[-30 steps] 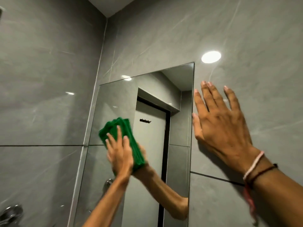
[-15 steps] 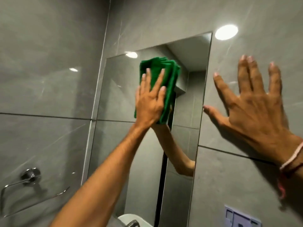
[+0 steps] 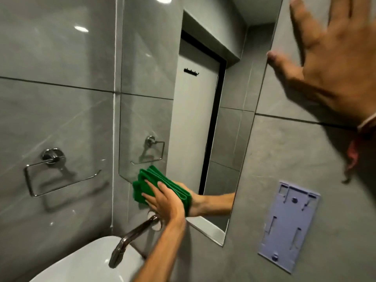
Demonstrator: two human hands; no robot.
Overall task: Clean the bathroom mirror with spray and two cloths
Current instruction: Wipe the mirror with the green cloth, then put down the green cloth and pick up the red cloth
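Low on the mirror [image 3: 195, 110], left hand [image 3: 164, 202] presses green cloth [image 3: 146, 186].

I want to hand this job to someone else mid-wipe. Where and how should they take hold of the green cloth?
Probably the green cloth is best taken by its upper left part, which sticks out past the left hand, coming from the left and above. It is folded into thick layers and pressed flat against the mirror near its lower edge, so pinch across the stacked folds. The faucet crowds any approach from below.
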